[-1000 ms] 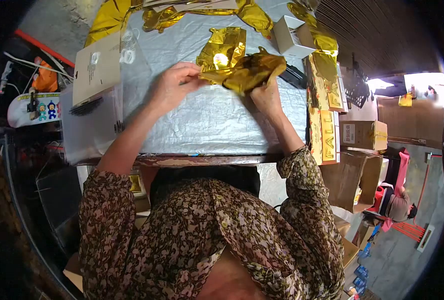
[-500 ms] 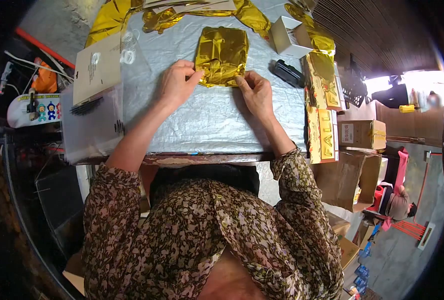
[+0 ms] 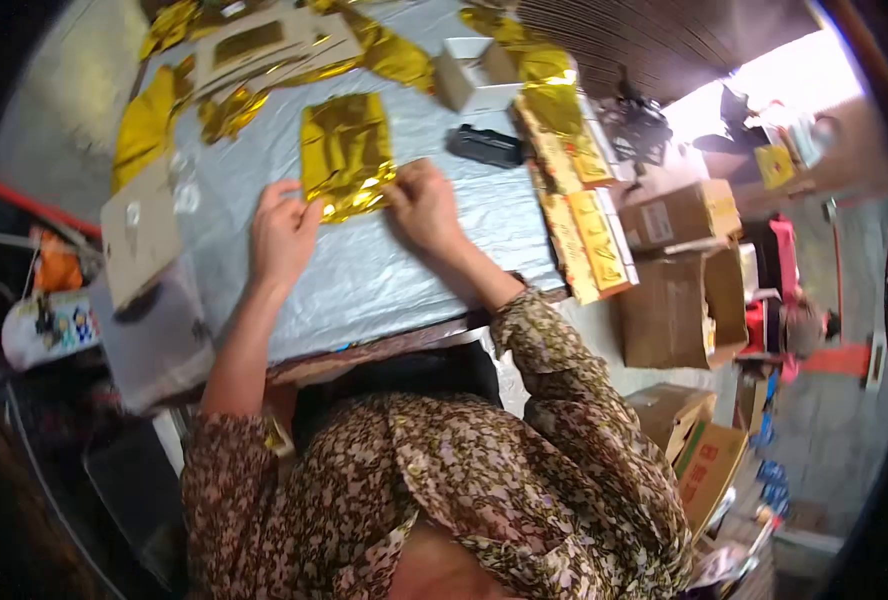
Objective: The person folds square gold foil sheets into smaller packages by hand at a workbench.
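Note:
A folded piece of shiny gold foil (image 3: 347,150) lies flat on the silvery table cover, creased and roughly rectangular. My left hand (image 3: 282,240) is at its lower left corner, thumb and fingers bent together on the edge. At the lower right corner my right hand (image 3: 427,210) pinches the foil's edge, its fingers curled. The fingertips partly cover both corners. To the right of my right hand lies a black stapler-like object (image 3: 486,146).
Beyond the foil are cardboard pieces (image 3: 299,45) and more gold foil (image 3: 394,52). An open white box (image 3: 476,78) stands behind the black object. Yellow "FALL" packs (image 3: 596,250) line the right edge. Clear plastic bags (image 3: 154,325) and a beige card (image 3: 140,235) lie left.
The view has turned and shifted, so the table appears tilted and further left. Both hands remain at the foil's lower corners; the foil stays flat.

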The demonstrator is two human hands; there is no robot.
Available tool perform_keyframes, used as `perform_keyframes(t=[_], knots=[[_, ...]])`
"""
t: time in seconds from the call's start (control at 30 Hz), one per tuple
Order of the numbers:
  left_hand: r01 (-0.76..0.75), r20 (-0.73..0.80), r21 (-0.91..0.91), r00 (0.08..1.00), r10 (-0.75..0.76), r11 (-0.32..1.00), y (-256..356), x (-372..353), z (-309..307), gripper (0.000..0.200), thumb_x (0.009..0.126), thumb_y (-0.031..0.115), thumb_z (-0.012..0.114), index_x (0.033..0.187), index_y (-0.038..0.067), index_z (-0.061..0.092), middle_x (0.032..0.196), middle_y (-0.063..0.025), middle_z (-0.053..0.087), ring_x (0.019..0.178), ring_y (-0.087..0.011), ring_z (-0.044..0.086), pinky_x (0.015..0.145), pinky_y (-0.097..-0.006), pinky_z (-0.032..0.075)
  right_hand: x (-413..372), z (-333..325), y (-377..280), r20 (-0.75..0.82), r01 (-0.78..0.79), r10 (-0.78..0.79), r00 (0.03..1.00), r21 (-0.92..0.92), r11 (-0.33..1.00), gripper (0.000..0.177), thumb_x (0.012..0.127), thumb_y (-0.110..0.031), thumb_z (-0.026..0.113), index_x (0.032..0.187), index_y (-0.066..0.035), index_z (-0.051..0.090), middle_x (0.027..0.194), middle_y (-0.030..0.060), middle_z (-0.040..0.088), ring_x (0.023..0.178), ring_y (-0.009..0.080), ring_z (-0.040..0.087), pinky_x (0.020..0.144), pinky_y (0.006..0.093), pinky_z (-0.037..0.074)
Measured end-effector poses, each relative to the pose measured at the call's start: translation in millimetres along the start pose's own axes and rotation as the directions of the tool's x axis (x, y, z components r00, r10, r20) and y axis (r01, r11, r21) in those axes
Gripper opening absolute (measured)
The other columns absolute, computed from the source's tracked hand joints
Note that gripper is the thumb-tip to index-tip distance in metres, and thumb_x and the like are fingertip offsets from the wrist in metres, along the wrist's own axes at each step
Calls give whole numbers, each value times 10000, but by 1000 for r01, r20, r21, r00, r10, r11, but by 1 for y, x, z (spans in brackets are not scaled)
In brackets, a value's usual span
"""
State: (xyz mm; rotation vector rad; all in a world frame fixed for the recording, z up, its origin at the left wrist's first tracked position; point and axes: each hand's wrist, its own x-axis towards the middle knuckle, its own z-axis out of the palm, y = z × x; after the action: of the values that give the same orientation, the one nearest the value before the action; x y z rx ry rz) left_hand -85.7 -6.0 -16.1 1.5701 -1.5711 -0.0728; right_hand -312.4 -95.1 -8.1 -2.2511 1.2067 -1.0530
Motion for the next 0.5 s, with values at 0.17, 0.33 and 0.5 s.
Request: perform_keyframes(t=[0.17, 0.33, 0.5], knots=[[223, 157, -195, 968, -194, 955, 6, 1, -5, 224, 934, 127, 746, 823, -52, 669, 1236, -154, 602, 922, -177, 660, 743, -297, 569, -7, -1, -5, -6, -104, 104, 995, 73, 992, 151, 816, -165, 767, 824, -40, 681, 916, 150, 611, 902, 360, 600, 797, 475, 427], [264, 176, -433, 962, -207, 862, -1, 1, -6, 264, 941, 68, 727, 1151, -72, 649, 1201, -90, 568, 1043, -147, 610, 883, -274, 563, -4, -9, -10, 23, 105, -109, 994, 132, 986, 159, 841, -127, 774, 847, 10, 693, 992, 174, 684, 916, 366, 633, 804, 444, 505], [454, 380, -589, 885, -267, 668, -9, 3, -18, 310, 935, 9, 690, 1233, -40, 622, 1192, -17, 570, 1104, -111, 587, 932, -258, 504, -13, -11, -19, 219, -89, -14, 976, 450, 889, 210, 859, -110, 770, 1050, -30, 733, 1041, 159, 722, 956, 322, 647, 877, 414, 512]])
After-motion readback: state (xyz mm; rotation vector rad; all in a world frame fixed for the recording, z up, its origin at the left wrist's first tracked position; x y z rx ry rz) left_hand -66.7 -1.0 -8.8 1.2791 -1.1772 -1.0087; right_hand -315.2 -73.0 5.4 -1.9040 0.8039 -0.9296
